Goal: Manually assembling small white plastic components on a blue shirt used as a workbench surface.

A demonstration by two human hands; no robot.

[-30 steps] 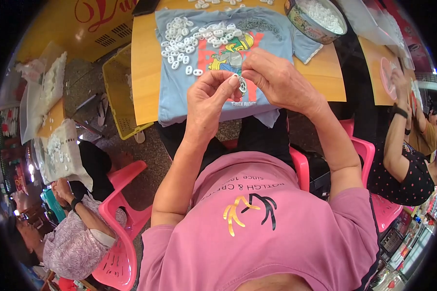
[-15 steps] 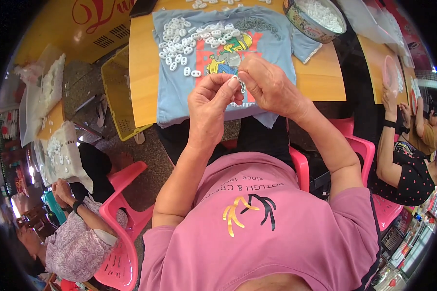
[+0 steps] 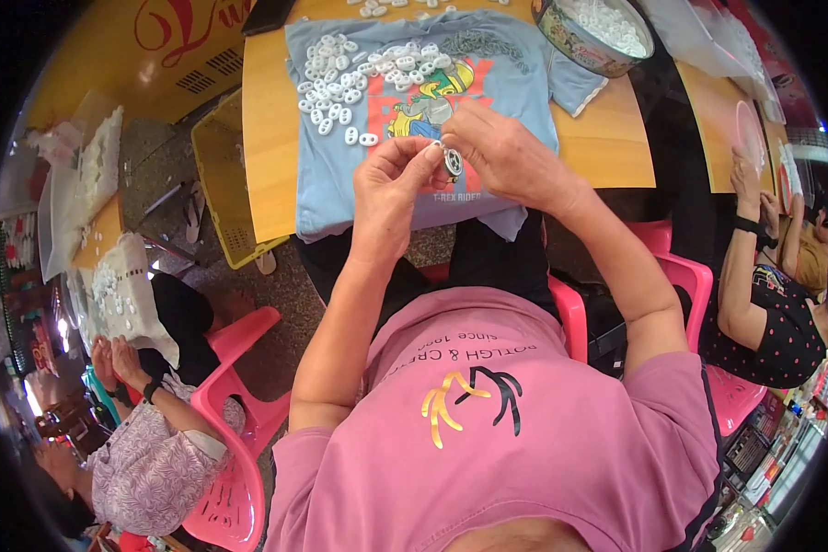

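- Pinching thumb and fingers of the left hand (image 3: 384,184) grasp a small oval piece (image 3: 453,163), silvery and dark.
- Right hand (image 3: 511,158) has its fingertips drawn together at the piece; whether they grip it too, one cannot tell.
- Both hands hold the piece above a blue shirt (image 3: 327,189) on a table (image 3: 607,129).
- White pieces (image 3: 329,90) lie beyond, left of a round tin (image 3: 596,53).

two hands (image 3: 385,189) (image 3: 515,166), one silvery oval piece (image 3: 453,164), one tin (image 3: 605,61), one yellow basket (image 3: 224,202), white pieces (image 3: 345,96) (dozens).
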